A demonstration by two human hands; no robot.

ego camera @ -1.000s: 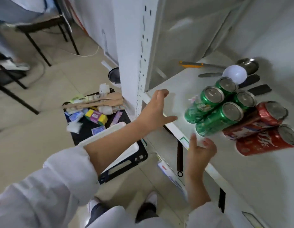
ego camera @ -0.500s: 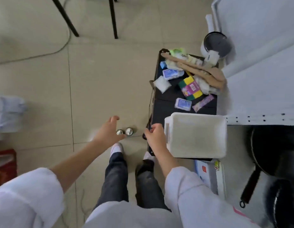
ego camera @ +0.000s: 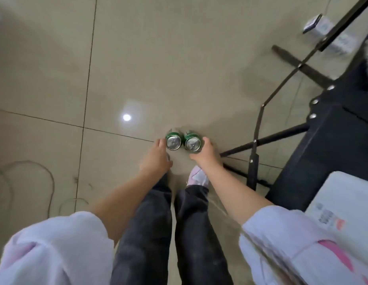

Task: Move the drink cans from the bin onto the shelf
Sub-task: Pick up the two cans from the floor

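Observation:
Two green drink cans stand upright side by side on the tiled floor in front of my feet, the left can [ego camera: 173, 141] and the right can [ego camera: 192, 143], silver tops facing up. My left hand [ego camera: 155, 160] reaches down to the left can, fingertips against its left side and thumb spread away from it. My right hand [ego camera: 205, 153] curls around the right side of the right can, thumb and fingers on it. The shelf is out of view.
A black folding stand [ego camera: 256, 140] with thin legs and a dark top [ego camera: 333, 128] fills the right side. A white bin [ego camera: 347, 204] sits at the lower right. A loose cable [ego camera: 49, 177] loops over the floor at left. My shoe [ego camera: 197, 176] is just behind the cans.
The view swung from the shelf down to the floor. Both hands dropped and came up against the two green cans, one on each.

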